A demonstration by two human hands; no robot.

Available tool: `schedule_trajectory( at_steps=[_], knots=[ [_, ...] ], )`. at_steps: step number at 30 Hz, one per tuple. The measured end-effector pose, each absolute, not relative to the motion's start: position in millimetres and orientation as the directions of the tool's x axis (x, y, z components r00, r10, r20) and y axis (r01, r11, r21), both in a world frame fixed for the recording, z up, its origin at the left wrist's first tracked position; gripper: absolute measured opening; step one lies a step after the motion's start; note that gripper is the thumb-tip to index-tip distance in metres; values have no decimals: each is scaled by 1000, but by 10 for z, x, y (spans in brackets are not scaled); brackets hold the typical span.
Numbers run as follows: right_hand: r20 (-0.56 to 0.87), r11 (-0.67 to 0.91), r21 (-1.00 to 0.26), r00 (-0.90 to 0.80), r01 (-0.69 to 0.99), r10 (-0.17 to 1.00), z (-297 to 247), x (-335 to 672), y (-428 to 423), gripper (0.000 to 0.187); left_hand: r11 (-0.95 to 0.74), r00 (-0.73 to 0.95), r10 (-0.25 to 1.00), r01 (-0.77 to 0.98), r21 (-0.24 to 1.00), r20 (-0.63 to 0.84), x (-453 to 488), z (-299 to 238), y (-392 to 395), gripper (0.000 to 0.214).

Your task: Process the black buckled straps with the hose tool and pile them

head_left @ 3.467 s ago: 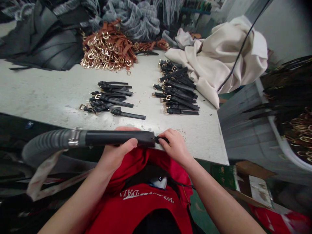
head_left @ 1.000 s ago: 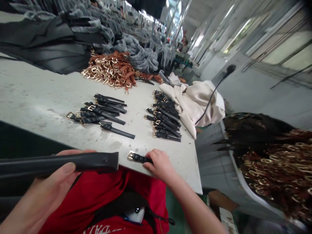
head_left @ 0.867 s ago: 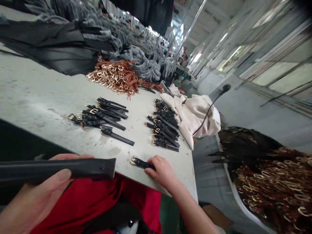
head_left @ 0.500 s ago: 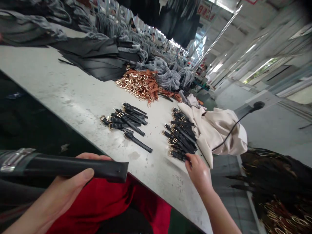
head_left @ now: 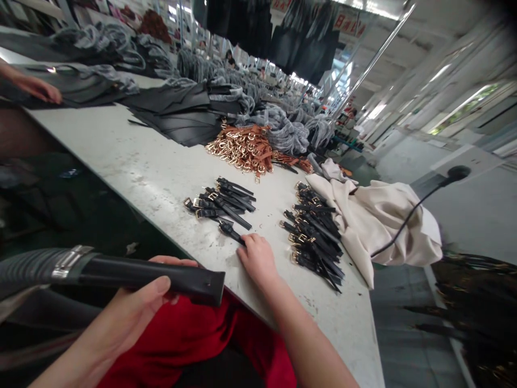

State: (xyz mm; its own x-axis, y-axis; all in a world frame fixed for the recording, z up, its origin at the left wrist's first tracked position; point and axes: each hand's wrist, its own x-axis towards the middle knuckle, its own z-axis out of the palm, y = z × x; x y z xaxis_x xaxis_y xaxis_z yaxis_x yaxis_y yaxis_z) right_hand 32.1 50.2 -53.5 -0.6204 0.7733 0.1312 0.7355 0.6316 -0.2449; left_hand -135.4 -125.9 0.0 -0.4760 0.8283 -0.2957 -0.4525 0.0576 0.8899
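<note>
My left hand (head_left: 149, 293) is wrapped round a black hose nozzle (head_left: 189, 280); a metal clamp (head_left: 72, 262) joins it to a ribbed grey hose (head_left: 30, 269). On the table, my right hand (head_left: 258, 261) has its fingers closed on the end of a short black buckle strap (head_left: 231, 231). That strap lies at the near side of a small group of black buckle straps (head_left: 228, 205). Further right is a larger pile of black buckle straps (head_left: 317, 231) with gold-coloured buckles.
Behind the straps lies a heap of brown straps with gold rings (head_left: 246, 148). Black panels (head_left: 177, 110) with grey coils are stacked at the back left. A beige cloth (head_left: 388, 215) and a black cable (head_left: 404, 221) lie right. Another person's hand (head_left: 42, 89) is far left.
My right hand has moved left from the larger strap pile to the single strap beside the smaller group. The view has shifted, and another person's hand now shows at far left.
</note>
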Motion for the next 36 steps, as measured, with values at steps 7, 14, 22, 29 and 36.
schedule_trajectory(
  at_steps=[7,14,22,29,36],
  knots=[
    [59,597,-292,-608,748,791,-596,1037,317,17,89,-406,846,-532,842,-346,-1560,-231,-1358,27],
    [101,598,-250,-594,761,798,-443,1540,-99,21,71,-343,902,-482,873,-263,-1353,-215,-1214,30],
    [50,524,-371,-547,767,836,-559,915,142,21,79,-326,912,-452,888,-247,-1317,-141,-1220,33],
    [129,518,-517,-536,682,835,-745,986,108,28,88,-395,872,-453,887,-288,-1293,-109,-1208,37],
    [319,746,-487,-702,455,637,-770,1025,129,47,52,-403,873,-483,874,-274,-1246,-73,-1169,39]
  ],
)
